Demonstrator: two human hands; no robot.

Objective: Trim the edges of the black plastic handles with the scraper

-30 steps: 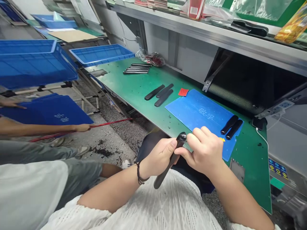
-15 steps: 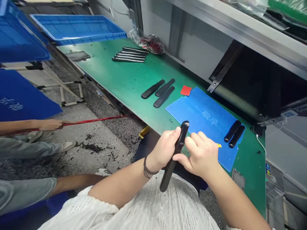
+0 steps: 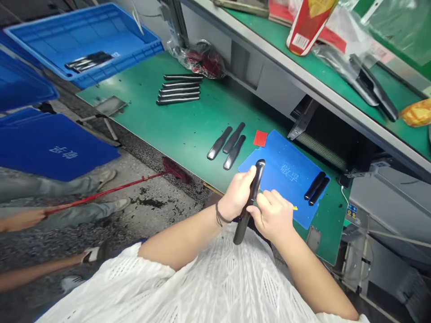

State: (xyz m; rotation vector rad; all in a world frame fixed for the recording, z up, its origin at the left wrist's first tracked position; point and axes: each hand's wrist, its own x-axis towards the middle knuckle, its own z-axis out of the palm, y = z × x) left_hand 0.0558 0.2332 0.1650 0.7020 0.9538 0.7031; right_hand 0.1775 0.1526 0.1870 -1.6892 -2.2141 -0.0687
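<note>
Left hand: clenched around the black handle [image 3: 248, 211], just below the handle's upper end [image 3: 260, 167], with a dark cord bracelet [image 3: 219, 215] on the wrist.
Right hand: beside the left hand at lower centre, fingers curled and thumb [image 3: 252, 212] against the handle; whether it is pinching anything cannot be told.
Held thing: long and black, tilted, its lower end pointing down toward the white knit top [image 3: 202, 280].
Just beyond the hands: a blue mat [image 3: 281, 177] with pale characters, a yellow tip [image 3: 295, 207] showing past the right hand, and two short black pieces [image 3: 316, 188] lying side by side at its right.
Bench: a green work surface [image 3: 175, 134] running toward the upper left, holding three black grips [image 3: 226, 144] and a red square [image 3: 260, 138] just above the mat, then a row of slim dark bars [image 3: 178, 89].
Upper left: a blue crate [image 3: 43, 45] holding a few dark bars [image 3: 89, 61].
Lower left: a co-worker's hand [image 3: 23, 220] on the red broom [image 3: 111, 192], whose head [image 3: 175, 170] rests on the floor.
</note>
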